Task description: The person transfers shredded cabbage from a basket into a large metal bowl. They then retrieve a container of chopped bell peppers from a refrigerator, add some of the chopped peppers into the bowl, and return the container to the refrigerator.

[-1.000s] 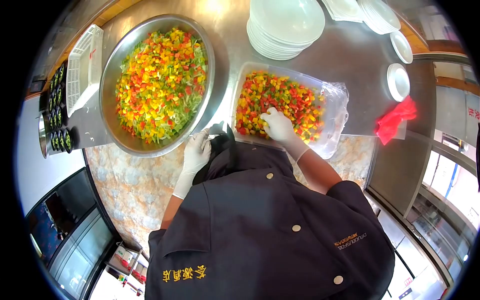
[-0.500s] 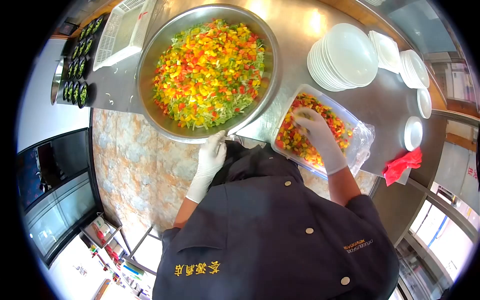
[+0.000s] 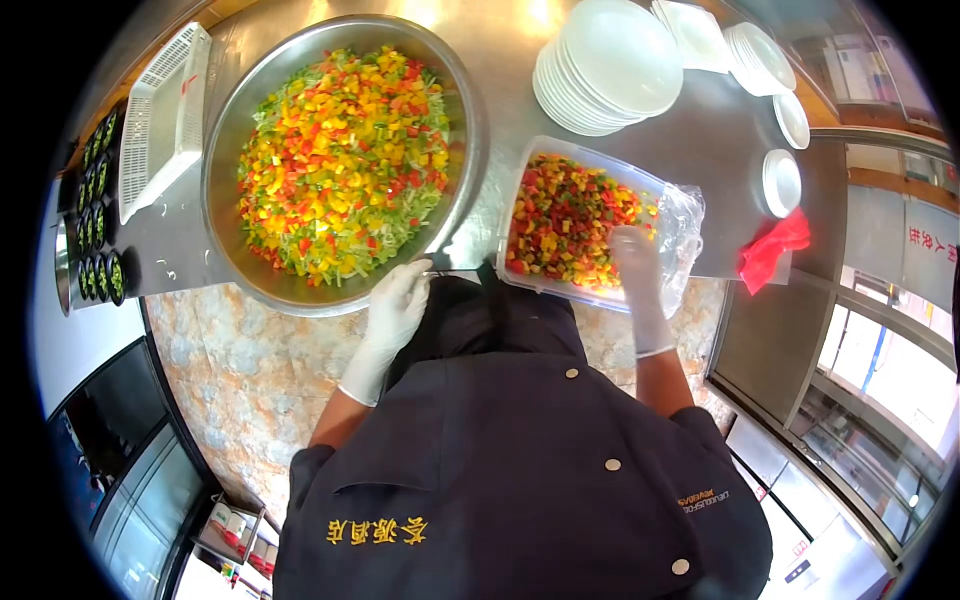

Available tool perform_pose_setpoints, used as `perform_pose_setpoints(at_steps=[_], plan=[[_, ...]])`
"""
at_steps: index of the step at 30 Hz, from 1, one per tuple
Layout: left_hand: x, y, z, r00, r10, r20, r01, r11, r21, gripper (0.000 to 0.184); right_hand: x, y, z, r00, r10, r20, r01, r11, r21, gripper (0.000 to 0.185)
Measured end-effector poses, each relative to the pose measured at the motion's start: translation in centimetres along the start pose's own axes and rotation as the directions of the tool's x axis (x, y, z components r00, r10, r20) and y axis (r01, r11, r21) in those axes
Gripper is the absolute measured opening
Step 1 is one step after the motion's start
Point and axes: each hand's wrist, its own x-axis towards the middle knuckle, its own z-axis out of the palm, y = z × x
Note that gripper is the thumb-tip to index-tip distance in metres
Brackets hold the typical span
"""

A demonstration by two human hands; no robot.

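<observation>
A large steel bowl point(image 3: 462, 190) holds shredded green vegetable topped with diced red, yellow and green peppers point(image 3: 345, 160). At its near right rim is my left hand point(image 3: 398, 300) in a white glove, its fingers closed on the edge. To the right stands a clear plastic container point(image 3: 590, 150) of diced peppers point(image 3: 565, 220). Over the right part of this container is my gloved right hand point(image 3: 637, 255), blurred by motion. Its fingers are hard to make out, and whether it holds any pieces does not show.
Stacked white plates point(image 3: 625, 55) stand behind the container, with smaller dishes point(image 3: 760, 60) farther right. Crumpled plastic film point(image 3: 685, 240) lies at the container's right end, near a red cloth point(image 3: 772, 250). A white basket point(image 3: 165, 120) and small black bowls point(image 3: 97, 230) are at left.
My view has shifted, so the bowl and container sit farther left. My right hand has moved from the middle of the peppers toward the container's right, near side. My left hand stays at the bowl's rim.
</observation>
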Motion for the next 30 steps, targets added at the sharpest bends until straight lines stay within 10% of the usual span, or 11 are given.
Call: perform_pose_setpoints(at_steps=[5,8,11,17,20,22,26,28,30], plan=[[3.5,0.4,9.8,0.978,-0.173,0.121,0.185,0.978,-0.099,0.037,5.1,12.9,-14.9,0.863,-0.326,-0.385,0.006,0.770,-0.638,0.048],[5.5,3.4,13.8,0.905,-0.373,0.204,0.373,0.927,0.041,0.038,10.2,13.4,-17.4,0.929,0.191,-0.319,-0.218,0.975,-0.052,0.051],[4.7,3.9,15.6,0.912,-0.394,0.113,0.382,0.917,0.113,0.030,15.1,14.3,-17.7,0.981,0.186,0.065,-0.185,0.983,-0.016,0.040],[1.5,4.8,21.1,0.850,-0.500,0.167,0.525,0.830,-0.188,0.031,18.5,14.9,-17.9,0.995,-0.095,-0.017,0.090,0.977,-0.192,0.034],[0.9,2.8,22.8,0.877,-0.445,0.182,0.473,0.866,-0.161,0.030,19.3,19.9,-18.4,0.781,-0.559,-0.279,0.351,0.762,-0.544,0.034],[0.6,3.6,22.3,0.891,-0.441,0.107,0.452,0.883,-0.123,0.033,19.4,27.1,-22.1,0.999,-0.030,0.024,0.029,0.999,0.039,0.032],[0.9,4.6,19.4,0.897,-0.441,0.029,0.442,0.897,0.001,0.052,14.6,27.6,-23.1,0.877,0.417,0.241,-0.480,0.714,0.510,0.016],[1.0,3.1,19.4,0.893,-0.435,-0.115,0.444,0.894,0.064,0.058,12.5,28.6,-23.7,0.980,0.088,0.179,-0.146,0.927,0.346,0.013],[2.1,3.9,18.9,0.951,-0.278,-0.134,0.292,0.951,0.102,0.050,10.0,20.1,-23.5,0.957,0.265,0.116,-0.288,0.827,0.483,0.014]])
